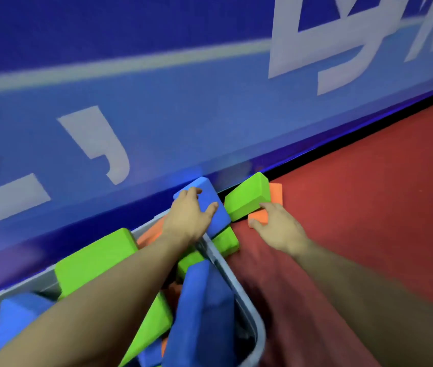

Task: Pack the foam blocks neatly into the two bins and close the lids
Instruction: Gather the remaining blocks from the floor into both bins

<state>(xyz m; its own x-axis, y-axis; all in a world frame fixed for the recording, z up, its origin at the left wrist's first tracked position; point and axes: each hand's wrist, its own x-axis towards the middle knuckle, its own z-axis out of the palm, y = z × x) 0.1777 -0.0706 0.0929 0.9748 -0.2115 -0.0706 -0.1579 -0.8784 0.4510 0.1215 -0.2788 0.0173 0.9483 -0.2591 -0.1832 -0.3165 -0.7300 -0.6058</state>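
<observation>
Foam blocks in green, blue and orange are lying jumbled in a grey bin on the red floor beside a blue wall banner. The left hand is gripping a blue block above the bin's far corner. The right hand is pinching an orange block lying under a green block on the floor.
</observation>
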